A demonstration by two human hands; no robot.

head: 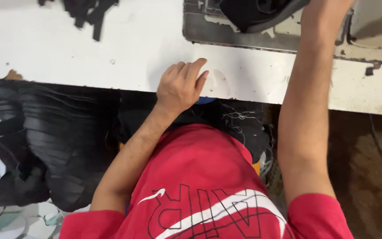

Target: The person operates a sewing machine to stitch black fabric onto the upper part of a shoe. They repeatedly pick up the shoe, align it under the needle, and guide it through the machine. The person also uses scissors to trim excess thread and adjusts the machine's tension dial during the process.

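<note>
A stack of black pieces [54,146] sits low at the left, below the white worktop [124,53], with black strips [89,13] lying at its far edge. The left hand [182,84] rests loosely curled on the worktop's near edge, holding nothing. The right hand [321,11] reaches up to a black piece [253,13] on the grey machine bed [226,33]; its grip cannot be made out.

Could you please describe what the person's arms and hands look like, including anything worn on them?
Both arms are bare from short red sleeves down. The left hand wears no glove, ring or watch. The right hand is mostly out of frame; no wristband shows.
</note>
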